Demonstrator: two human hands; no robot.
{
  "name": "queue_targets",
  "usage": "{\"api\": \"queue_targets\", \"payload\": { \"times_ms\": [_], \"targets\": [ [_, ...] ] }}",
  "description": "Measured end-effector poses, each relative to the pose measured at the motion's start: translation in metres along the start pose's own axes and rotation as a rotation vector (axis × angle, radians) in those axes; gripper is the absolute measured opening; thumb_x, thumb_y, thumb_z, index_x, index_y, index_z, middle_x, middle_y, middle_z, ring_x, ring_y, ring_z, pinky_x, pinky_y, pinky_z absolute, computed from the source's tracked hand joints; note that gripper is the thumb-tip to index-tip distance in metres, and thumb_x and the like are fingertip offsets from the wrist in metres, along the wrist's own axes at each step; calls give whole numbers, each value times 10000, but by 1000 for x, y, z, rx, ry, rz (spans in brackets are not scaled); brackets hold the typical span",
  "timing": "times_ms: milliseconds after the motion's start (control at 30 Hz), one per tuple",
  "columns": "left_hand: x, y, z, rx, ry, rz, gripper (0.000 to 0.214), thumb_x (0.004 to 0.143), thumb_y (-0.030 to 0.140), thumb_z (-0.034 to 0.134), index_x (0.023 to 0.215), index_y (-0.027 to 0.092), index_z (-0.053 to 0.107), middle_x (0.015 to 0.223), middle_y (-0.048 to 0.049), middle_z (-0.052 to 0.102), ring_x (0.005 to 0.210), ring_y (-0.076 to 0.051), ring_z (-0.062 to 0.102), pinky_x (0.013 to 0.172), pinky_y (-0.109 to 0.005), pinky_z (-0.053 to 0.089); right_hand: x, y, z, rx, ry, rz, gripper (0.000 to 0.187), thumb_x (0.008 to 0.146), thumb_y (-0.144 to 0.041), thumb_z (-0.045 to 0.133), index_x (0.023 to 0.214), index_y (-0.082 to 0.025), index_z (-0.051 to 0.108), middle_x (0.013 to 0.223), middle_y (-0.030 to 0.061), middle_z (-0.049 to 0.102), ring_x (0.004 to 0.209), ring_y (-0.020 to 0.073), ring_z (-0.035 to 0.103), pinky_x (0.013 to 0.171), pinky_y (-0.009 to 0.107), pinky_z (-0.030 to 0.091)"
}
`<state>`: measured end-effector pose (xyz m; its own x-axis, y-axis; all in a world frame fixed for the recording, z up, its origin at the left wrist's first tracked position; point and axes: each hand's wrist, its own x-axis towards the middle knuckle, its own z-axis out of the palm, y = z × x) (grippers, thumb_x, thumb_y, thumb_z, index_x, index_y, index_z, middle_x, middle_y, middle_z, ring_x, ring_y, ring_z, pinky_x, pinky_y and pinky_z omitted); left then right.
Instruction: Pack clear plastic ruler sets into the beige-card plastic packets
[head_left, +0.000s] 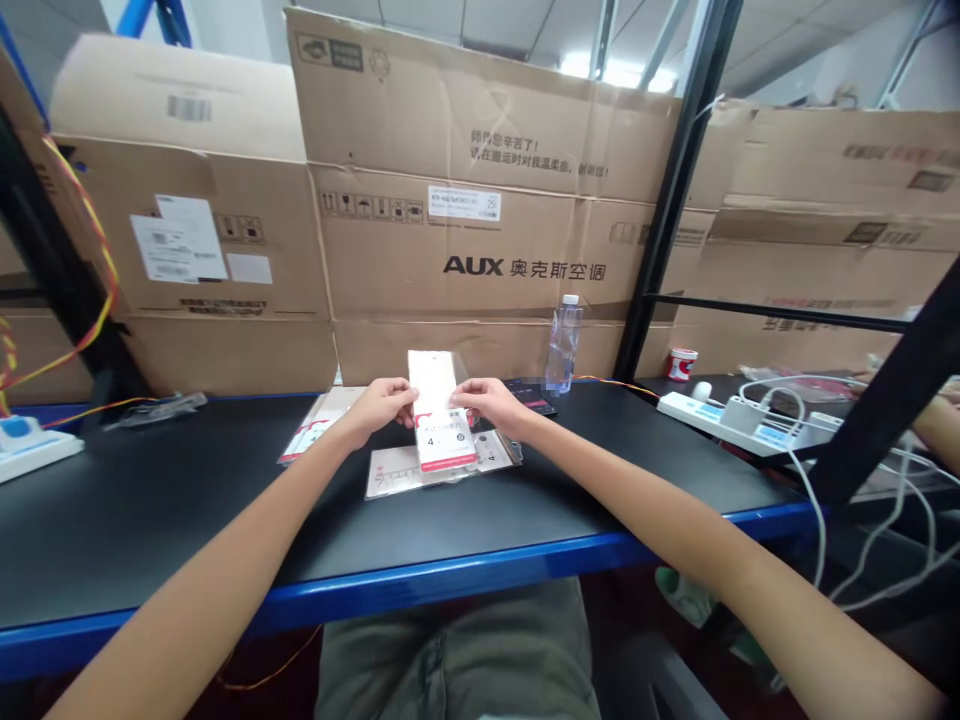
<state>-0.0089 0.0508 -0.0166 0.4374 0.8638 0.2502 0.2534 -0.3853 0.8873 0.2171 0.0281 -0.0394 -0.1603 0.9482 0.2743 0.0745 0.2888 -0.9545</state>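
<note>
1. Held packet [444,420]: smooth printed paper card, as I view it remotely.
2. Lower packet [391,478]: paper behind glossy clear plastic.
3. Tabletop [195,490]: smooth, matt.
4. Table edge [465,576]: glossy, I judge painted metal.
5. Panel [397,275]: matt cardboard.
6. Bottle [564,348]: clear, glossy plastic.

Tall brown cardboard sheets [405,120] stand behind a black, blue-edged desk [135,500]; ceiling lights [624,74] shine at upper right, beside a black post [677,180].

Head view faces forward and down; desk [150,500] near, cardboard [465,305] beyond.
</note>
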Motion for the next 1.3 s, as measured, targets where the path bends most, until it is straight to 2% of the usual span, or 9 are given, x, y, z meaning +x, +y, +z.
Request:
{"api": "queue_targets", "payload": {
  "times_ms": [133,233,367,567,667,833,1000,1133,1300],
  "targets": [
    [-2,2,-2,-5,70,-52,248,776,378,649,696,175,533,618,-11,639,560,-149,621,604,-286,464,9,5,-8,12,329,-121,272,665,-224,719,888,-183,569,833,0,619,655,119,609,576,243,488],
    [-6,5,-2,85,34,-117,245,788,352,628,648,173,536,544,7,588,494,-120,541,562,-268,419,8,2,-15,-74,427,-248,284,764,-268,627,1007,-213,489,959,2,583,628,107,622,551,242,473],
    [-9,8,-2,226,33,-128,390,822,478,631,599,177,525,407,49,433,413,-86,375,506,-255,315,-1,-5,-14,-449,238,-476,273,875,-257,539,1141,-218,491,1018,30,609,730,134,616,647,263,474],
    [-2,2,-7,-141,6,-44,364,697,433,798,672,171,547,554,44,503,502,-82,458,528,-231,365,-19,-13,4,-795,-256,-573,319,925,-357,567,1193,-187,538,889,12,636,722,142,569,709,270,433],
    [2,-2,-10,-256,51,-103,338,635,365,846,690,162,581,588,31,545,529,-88,502,552,-231,415,-21,-15,5,-853,-241,-558,506,831,-412,691,1252,-188,521,925,9,643,704,135,573,692,257,424],
    [5,-5,-12,-358,156,-275,343,622,363,848,820,140,676,673,-20,644,595,-123,590,621,-260,495,-13,-7,-6,-936,-129,-530,436,753,-245,703,1167,-184,579,919,6,672,706,128,587,688,242,425],
    [6,-8,-14,-86,254,-283,370,563,379,853,772,143,659,712,-32,671,610,-143,620,589,-262,470,-9,-3,-13,-1019,-124,-471,344,751,-268,713,1078,-170,668,935,47,723,785,164,644,740,259,446],
    [7,-13,-15,143,321,-259,325,585,347,793,808,156,654,769,-47,687,689,-182,647,563,-263,441,-11,-8,-15,-1031,-235,-420,277,719,-252,720,980,-159,728,906,54,750,771,173,671,710,252,459],
    [8,-17,-21,178,401,-210,239,617,336,712,770,171,630,795,-56,672,753,-197,636,539,-247,414,-6,-5,-20,-991,-364,-450,277,705,-229,732,980,-199,753,949,32,763,800,187,688,745,260,474]
  ]
}}
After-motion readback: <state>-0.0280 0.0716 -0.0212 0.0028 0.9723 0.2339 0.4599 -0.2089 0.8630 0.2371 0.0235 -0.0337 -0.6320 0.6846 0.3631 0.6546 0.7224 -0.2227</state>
